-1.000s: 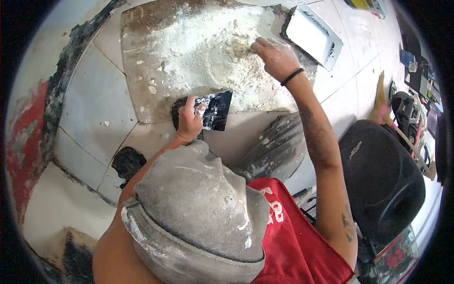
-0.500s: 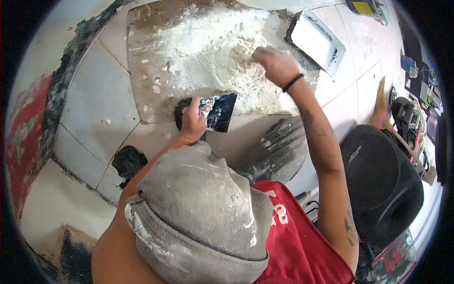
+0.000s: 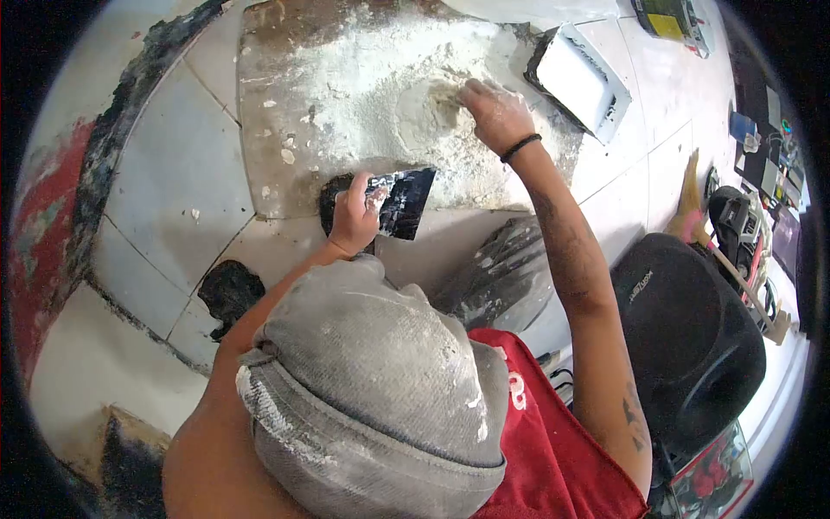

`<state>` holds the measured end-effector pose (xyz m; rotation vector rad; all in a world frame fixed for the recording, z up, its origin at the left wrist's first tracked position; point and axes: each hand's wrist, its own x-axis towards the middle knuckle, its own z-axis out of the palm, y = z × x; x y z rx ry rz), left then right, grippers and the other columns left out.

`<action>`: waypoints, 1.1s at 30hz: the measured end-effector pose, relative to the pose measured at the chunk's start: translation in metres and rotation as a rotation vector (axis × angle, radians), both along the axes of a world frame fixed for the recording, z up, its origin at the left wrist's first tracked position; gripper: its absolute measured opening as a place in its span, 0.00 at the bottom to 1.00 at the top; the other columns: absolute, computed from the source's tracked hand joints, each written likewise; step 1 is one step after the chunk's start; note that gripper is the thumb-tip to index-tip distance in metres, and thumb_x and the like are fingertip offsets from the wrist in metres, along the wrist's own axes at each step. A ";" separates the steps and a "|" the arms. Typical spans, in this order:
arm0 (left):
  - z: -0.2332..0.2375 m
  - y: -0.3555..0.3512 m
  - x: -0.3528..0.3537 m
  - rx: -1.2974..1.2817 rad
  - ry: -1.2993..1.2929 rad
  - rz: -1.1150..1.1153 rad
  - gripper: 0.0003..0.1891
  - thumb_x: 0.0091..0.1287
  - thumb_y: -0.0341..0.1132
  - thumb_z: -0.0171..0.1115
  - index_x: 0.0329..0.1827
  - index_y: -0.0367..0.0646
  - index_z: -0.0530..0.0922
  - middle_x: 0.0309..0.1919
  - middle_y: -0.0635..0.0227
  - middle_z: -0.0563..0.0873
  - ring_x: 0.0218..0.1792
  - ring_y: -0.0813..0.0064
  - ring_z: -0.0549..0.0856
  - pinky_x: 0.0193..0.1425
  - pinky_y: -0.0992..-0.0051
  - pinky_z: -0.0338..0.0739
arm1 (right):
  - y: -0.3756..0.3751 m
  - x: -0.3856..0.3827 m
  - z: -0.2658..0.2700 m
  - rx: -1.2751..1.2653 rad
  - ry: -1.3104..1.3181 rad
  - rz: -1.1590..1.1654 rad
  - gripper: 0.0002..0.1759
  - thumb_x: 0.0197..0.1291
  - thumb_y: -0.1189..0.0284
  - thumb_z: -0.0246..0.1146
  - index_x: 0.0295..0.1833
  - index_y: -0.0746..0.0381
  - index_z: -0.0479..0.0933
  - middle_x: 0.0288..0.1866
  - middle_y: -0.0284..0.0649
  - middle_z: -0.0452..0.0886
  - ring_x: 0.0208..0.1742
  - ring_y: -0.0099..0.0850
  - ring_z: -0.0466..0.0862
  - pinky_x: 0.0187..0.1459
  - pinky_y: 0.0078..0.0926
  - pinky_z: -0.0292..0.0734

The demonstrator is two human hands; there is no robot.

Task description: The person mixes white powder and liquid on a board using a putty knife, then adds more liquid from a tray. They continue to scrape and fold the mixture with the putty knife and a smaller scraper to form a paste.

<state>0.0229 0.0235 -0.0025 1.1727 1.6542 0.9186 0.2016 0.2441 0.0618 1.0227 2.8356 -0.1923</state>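
bent over a pale tiled floor [image 3: 164,173], with a stained brown board [image 3: 268,138] laid on it. had a black speaker [image 3: 683,320] at the right and white powder [image 3: 354,99] across the board. had a white tray [image 3: 581,76] near the board's upper right. curled the right hand [image 3: 500,117] partway at the powder; could not tell of anything within. closed the left hand [image 3: 353,221] round a dark scraper [image 3: 406,203], over the board's near edge. pointed its free edge right, its longer visible side nearly upright in view, tilted right at the top.
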 end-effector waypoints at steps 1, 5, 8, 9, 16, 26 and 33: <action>0.000 0.001 0.000 0.072 0.030 0.018 0.12 0.64 0.33 0.57 0.46 0.36 0.72 0.27 0.47 0.80 0.31 0.43 0.80 0.33 0.56 0.72 | 0.005 0.000 0.008 -0.109 -0.086 0.012 0.18 0.48 0.83 0.55 0.44 0.57 0.77 0.45 0.37 0.78 0.48 0.39 0.79 0.45 0.37 0.77; 0.001 0.001 0.002 0.080 0.040 0.029 0.12 0.63 0.34 0.57 0.45 0.37 0.72 0.25 0.46 0.80 0.30 0.42 0.79 0.32 0.55 0.71 | 0.017 -0.009 0.029 -0.097 -0.057 -0.120 0.18 0.47 0.83 0.55 0.46 0.57 0.76 0.46 0.37 0.78 0.50 0.38 0.79 0.48 0.37 0.76; -0.005 0.000 0.001 0.089 0.011 0.011 0.12 0.63 0.33 0.57 0.45 0.36 0.72 0.24 0.46 0.79 0.29 0.42 0.79 0.30 0.55 0.71 | 0.000 0.001 -0.017 0.088 0.069 -0.063 0.18 0.47 0.83 0.55 0.44 0.57 0.77 0.44 0.37 0.79 0.47 0.39 0.80 0.46 0.38 0.77; -0.002 0.001 0.001 0.091 0.002 0.015 0.12 0.63 0.33 0.57 0.45 0.36 0.71 0.23 0.46 0.79 0.27 0.42 0.79 0.29 0.55 0.70 | -0.001 0.000 -0.010 0.036 0.067 -0.076 0.18 0.47 0.83 0.54 0.45 0.57 0.76 0.44 0.38 0.79 0.47 0.40 0.80 0.47 0.37 0.77; -0.002 0.001 0.002 0.095 0.047 0.008 0.12 0.64 0.34 0.57 0.45 0.36 0.71 0.24 0.47 0.79 0.28 0.43 0.79 0.30 0.55 0.70 | 0.006 -0.009 -0.004 -0.025 -0.005 -0.196 0.17 0.48 0.82 0.53 0.44 0.58 0.75 0.44 0.39 0.78 0.49 0.41 0.78 0.47 0.39 0.77; -0.001 0.001 0.004 0.092 0.025 0.023 0.11 0.64 0.34 0.57 0.45 0.38 0.71 0.25 0.48 0.80 0.30 0.43 0.80 0.31 0.55 0.71 | -0.027 0.010 0.014 -0.152 -0.023 -0.195 0.09 0.56 0.75 0.54 0.43 0.57 0.73 0.43 0.38 0.76 0.51 0.36 0.77 0.49 0.40 0.72; 0.003 0.003 0.001 0.096 -0.010 0.016 0.12 0.64 0.33 0.57 0.46 0.37 0.70 0.27 0.47 0.81 0.30 0.43 0.79 0.31 0.55 0.71 | -0.003 0.004 0.019 -0.059 0.047 -0.231 0.16 0.46 0.84 0.53 0.43 0.59 0.72 0.44 0.41 0.76 0.48 0.43 0.77 0.43 0.42 0.75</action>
